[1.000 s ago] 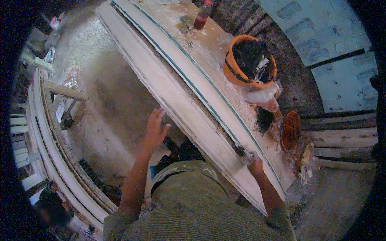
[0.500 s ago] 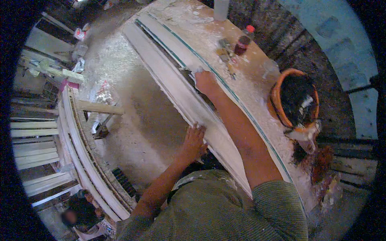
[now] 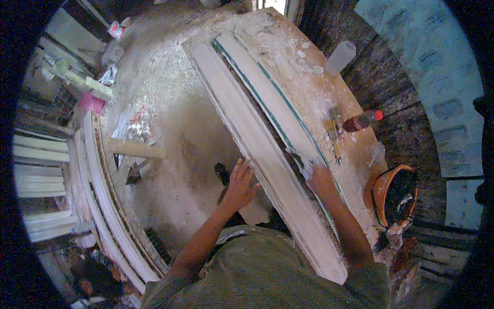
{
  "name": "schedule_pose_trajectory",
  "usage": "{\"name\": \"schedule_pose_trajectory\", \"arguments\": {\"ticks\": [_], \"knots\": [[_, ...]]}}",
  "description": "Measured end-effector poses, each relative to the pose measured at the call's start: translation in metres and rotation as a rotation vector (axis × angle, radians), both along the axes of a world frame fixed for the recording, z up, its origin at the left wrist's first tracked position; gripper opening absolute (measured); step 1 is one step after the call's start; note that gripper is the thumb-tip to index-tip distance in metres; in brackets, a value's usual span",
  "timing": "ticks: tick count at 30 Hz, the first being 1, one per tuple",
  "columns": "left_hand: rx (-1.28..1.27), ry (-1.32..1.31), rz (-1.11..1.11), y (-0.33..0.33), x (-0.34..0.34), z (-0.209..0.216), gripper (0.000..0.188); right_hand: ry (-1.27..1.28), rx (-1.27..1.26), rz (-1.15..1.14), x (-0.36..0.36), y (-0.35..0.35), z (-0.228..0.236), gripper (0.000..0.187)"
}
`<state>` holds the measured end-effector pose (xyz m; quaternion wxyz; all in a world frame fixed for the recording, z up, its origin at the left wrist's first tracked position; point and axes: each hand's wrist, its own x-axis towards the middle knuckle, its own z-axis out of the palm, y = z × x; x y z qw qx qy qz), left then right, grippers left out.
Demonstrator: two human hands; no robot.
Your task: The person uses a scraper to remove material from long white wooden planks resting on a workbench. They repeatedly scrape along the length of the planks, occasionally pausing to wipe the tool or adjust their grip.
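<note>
A long whitish moulding strip runs diagonally along the near side of a plaster-spattered table. Beside it lies a second pale strip with green edges, and a dark narrow gap separates the two. My right hand is closed around a crumpled whitish piece, perhaps a rag, over the green-edged strip by the gap. What the piece is made of I cannot make out. My left hand has its fingers stretched out, fingertips at the left edge of the moulding strip, and holds nothing visible.
On the table's right side are a brush, a bottle of dark red liquid with a red cap, a pale plastic container and an orange bucket. Curved white mouldings stand at left, with a person below them.
My right hand has slid nearer to me along the strips with the whitish piece. My left hand has shifted slightly off the moulding's edge. The whole view has swung.
</note>
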<state>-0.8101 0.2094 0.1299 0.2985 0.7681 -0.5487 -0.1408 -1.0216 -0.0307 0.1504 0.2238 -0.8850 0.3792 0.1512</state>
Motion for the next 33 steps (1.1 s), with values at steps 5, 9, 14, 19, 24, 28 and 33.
{"name": "schedule_pose_trajectory", "arguments": {"ticks": [5,9,14,19,24,28,33], "knots": [[0.053,-0.011,-0.096,-0.042,0.113,0.012,0.07,-0.278,-0.218,0.052,0.197,-0.043,-0.006,0.03],[0.05,0.016,-0.166,-0.053,0.184,0.024,0.071,-0.308,-0.367,0.076,0.348,-0.075,-0.007,0.022],[-0.038,0.065,-0.134,-0.047,0.244,0.006,0.069,-0.234,-0.383,0.039,0.444,-0.097,-0.015,0.025],[-0.098,0.228,0.02,-0.026,0.295,-0.031,0.067,-0.324,-0.412,0.038,0.46,-0.084,-0.01,0.03],[0.149,0.36,0.082,0.001,0.387,-0.057,0.063,-0.186,-0.312,-0.044,0.412,-0.032,-0.004,0.053],[0.228,0.341,0.189,-0.005,0.438,-0.038,0.059,-0.142,-0.031,-0.124,0.415,-0.038,0.004,0.057],[0.27,0.431,0.17,-0.074,0.48,0.002,0.061,-0.228,-0.161,0.128,0.559,-0.098,-0.002,0.037]]}}
